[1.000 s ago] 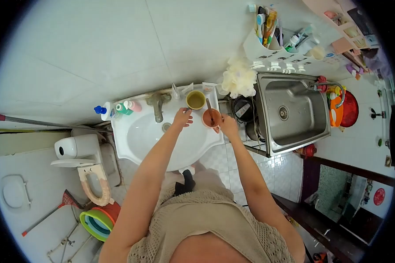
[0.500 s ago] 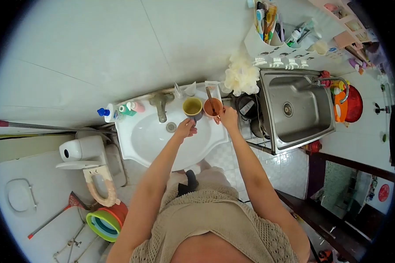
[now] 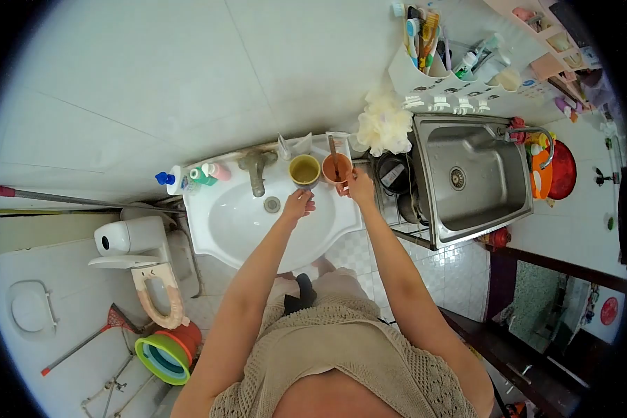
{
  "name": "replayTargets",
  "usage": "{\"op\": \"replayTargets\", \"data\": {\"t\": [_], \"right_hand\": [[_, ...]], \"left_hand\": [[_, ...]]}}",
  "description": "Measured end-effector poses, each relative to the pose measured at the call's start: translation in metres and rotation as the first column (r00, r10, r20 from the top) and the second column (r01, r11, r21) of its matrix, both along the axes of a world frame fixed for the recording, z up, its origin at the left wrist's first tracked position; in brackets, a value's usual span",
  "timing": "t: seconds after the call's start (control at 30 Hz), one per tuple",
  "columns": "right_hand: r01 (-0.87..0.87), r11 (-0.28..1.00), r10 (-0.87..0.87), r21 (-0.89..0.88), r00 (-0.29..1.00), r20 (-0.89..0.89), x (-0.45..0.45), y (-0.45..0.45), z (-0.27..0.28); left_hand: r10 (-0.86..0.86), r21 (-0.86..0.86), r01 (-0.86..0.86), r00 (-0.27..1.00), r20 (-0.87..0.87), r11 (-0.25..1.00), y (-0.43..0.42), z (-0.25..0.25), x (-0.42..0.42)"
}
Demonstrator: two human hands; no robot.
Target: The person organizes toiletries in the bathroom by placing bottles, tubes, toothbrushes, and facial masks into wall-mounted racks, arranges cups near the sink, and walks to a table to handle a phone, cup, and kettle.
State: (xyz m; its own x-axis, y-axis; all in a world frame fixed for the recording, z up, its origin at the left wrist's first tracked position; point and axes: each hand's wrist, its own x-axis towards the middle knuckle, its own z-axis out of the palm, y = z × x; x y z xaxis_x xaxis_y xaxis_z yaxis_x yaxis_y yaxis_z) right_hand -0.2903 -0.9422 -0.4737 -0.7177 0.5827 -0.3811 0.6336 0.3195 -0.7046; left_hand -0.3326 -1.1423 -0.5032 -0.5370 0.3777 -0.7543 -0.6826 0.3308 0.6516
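Note:
On the right side of the white washbasin [image 3: 223, 230], two cups stand side by side. The left one is a cup with a yellow inside [image 3: 304, 169] and a greyish outside; my left hand [image 3: 299, 205] is closed at its near side, where a handle seems to be. Beside it is an orange cup [image 3: 332, 177], gripped at its right side by the fingers of my right hand [image 3: 359, 186]. A brown stick-like thing [image 3: 334, 151] leans in the orange cup, its lower end inside. My fingers partly hide both handles.
A metal faucet [image 3: 257, 171] rises at the basin's back, with small bottles [image 3: 203, 175] to its left. Right of the basin are a cream bath puff [image 3: 383, 124] and a steel sink [image 3: 467, 202]. A toothbrush holder [image 3: 425, 78] hangs on the wall above.
My left hand has shifted very slightly at the yellow cup. The cups and my right hand are nearly where they were.

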Motion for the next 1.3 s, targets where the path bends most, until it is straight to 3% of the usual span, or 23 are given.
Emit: {"op": "replayTargets", "data": {"t": [0.13,0.23,0.33,0.4,0.57,0.67,0.7,0.8,0.9,1.03,1.07,1.13,1.2,1.3], "right_hand": [[-0.037,0.996,0.039,0.076,0.999,-0.032,0.004,0.005,-0.018],[-0.012,0.998,0.008,-0.068,0.999,-0.049,0.013,0.003,-0.015],[-0.066,0.996,0.059,-0.056,0.991,-0.121,0.025,0.001,-0.008],[-0.051,0.998,0.057,0.045,0.988,-0.141,0.036,-0.003,-0.003],[0.034,0.991,-0.001,0.126,0.968,-0.250,0.068,-0.033,0.014],[0.053,0.987,-0.001,0.150,0.945,-0.328,0.099,-0.067,0.041],[0.053,0.986,0.012,0.161,0.926,-0.378,0.111,-0.079,0.049],[0.118,0.980,-0.028,0.161,0.879,-0.476,0.149,-0.116,0.083],[0.189,0.964,-0.067,0.186,0.852,-0.519,0.196,-0.142,0.108],[0.323,0.902,-0.159,0.287,0.866,-0.475,0.263,-0.163,0.139],[0.381,0.873,-0.174,0.305,0.827,-0.535,0.280,-0.166,0.149],[0.485,0.780,-0.189,0.395,0.785,-0.590,0.317,-0.164,0.161],[0.566,0.697,-0.187,0.440,0.736,-0.651,0.358,-0.160,0.168],[0.688,0.560,-0.272,0.462,0.679,-0.682,0.416,-0.170,0.196]], "left_hand": [[0.007,-0.012,-0.007,1.000,-0.016,1.000,0.002,-0.001,0.005],[0.021,-0.024,-0.021,1.000,-0.004,0.999,-0.002,0.005,0.011],[0.048,-0.014,-0.048,0.999,0.009,0.999,-0.009,0.011,0.025],[0.064,0.007,-0.065,0.997,0.036,0.998,-0.011,0.019,0.036],[-0.110,0.053,0.109,0.994,0.016,0.993,-0.019,0.046,0.063],[-0.242,0.101,0.268,0.946,-0.216,0.958,-0.032,0.056,0.086],[-0.255,0.113,0.283,0.943,-0.213,0.952,-0.036,0.059,0.094],[-0.250,0.086,0.349,0.803,-0.540,0.933,-0.052,0.073,0.120],[-0.322,0.077,0.439,0.757,-0.569,0.895,-0.060,0.097,0.147],[-0.483,0.015,0.657,0.570,-0.664,0.754,-0.055,0.133,0.195],[-0.507,0.023,0.699,0.541,-0.671,0.715,-0.051,0.136,0.209],[-0.481,0.146,0.754,0.542,-0.689,0.640,-0.039,0.142,0.238],[-0.543,0.117,0.849,0.430,-0.721,0.516,-0.030,0.155,0.264],[-0.620,0.188,0.913,0.387,-0.683,0.362,-0.022,0.194,0.314]]}}
